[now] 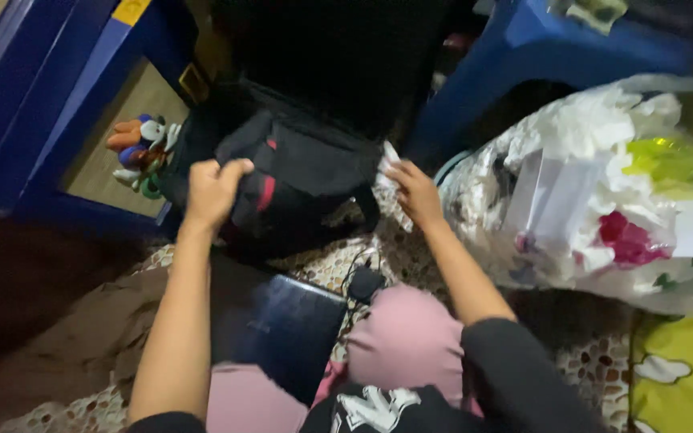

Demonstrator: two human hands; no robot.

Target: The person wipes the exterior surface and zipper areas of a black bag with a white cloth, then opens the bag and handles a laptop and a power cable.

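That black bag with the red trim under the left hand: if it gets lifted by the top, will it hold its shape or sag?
The black bag will probably sag: its fabric already folds and bunches where the left hand pinches it. It looks slumped rather than upright, so it is likely to droop from one grip point. Its weight is hard to judge, since the contents are hidden.

Black bag point(298, 172) and stuffed plastic bag point(595, 192) flank a narrow floor gap.

Home: pebble-pattern floor point(603, 365), plush toy point(142, 152), bedding point(675, 373).
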